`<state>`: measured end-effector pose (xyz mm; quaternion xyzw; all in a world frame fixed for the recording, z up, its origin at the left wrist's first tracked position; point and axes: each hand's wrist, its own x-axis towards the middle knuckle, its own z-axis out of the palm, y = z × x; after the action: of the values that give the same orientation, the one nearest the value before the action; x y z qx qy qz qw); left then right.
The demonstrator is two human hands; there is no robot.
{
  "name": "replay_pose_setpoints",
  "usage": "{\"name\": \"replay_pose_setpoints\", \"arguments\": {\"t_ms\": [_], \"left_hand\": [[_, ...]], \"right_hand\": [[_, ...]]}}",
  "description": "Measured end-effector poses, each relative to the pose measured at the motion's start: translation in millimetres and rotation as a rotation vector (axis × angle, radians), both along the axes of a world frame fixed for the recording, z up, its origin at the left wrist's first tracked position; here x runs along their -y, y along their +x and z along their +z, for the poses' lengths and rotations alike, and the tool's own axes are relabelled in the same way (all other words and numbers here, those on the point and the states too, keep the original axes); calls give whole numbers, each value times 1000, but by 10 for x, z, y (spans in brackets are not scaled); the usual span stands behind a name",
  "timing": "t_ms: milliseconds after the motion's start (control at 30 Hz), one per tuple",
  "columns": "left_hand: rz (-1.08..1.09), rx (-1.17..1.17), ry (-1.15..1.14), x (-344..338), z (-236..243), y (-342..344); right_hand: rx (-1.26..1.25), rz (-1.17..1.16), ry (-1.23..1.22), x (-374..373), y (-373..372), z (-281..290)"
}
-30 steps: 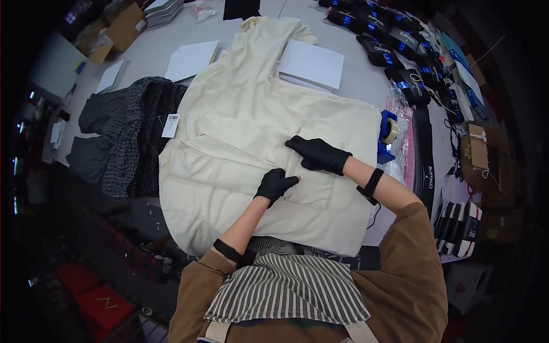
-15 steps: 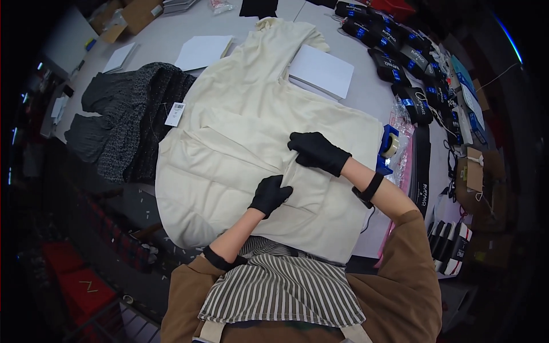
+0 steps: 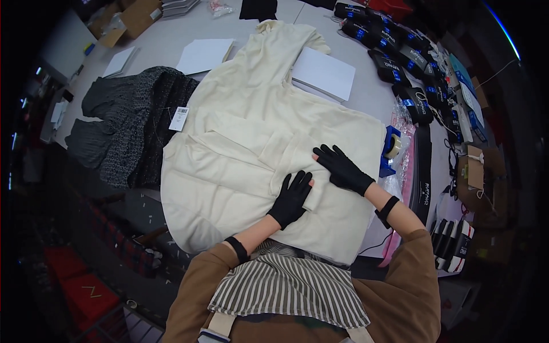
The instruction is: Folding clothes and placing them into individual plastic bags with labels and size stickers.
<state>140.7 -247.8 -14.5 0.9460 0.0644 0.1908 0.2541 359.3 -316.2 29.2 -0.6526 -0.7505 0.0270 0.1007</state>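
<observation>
Cream-coloured and creased, the large garment [image 3: 246, 126] lies spread over the worktop [image 3: 369, 97], directly beneath both of my grips. My left grip [image 3: 291, 198] is wide, its black-gloved fingers fanned out over the folded layers, nothing pinched between them that I can see from here. My right grip [image 3: 344, 171], farther out and to the right of it, is wide too, palm down with fingers stretched flat over the cloth. Well to the left of my left grip I have a dark grey knit piece [image 3: 123, 126], with a white tag [image 3: 179, 119] near its edge. Beyond my right grip sits a white stack [image 3: 324, 74]; to that grip's right, a blue tape dispenser [image 3: 388, 167] stands just beside the garment.
</observation>
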Motion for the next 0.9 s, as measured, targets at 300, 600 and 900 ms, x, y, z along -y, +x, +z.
{"name": "replay_pose_setpoints", "arguments": {"t_ms": [300, 600, 900], "left_hand": [[668, 210, -1142, -1019, 272, -609], [695, 37, -1476, -2764, 143, -1817], [360, -154, -1106, -3161, -128, -1744]], "right_hand": [[-943, -335, -105, -1412, 129, 89], [-685, -457, -13, -3358, -1357, -409], [-777, -606, 5, -3322, -1718, -79]]}}
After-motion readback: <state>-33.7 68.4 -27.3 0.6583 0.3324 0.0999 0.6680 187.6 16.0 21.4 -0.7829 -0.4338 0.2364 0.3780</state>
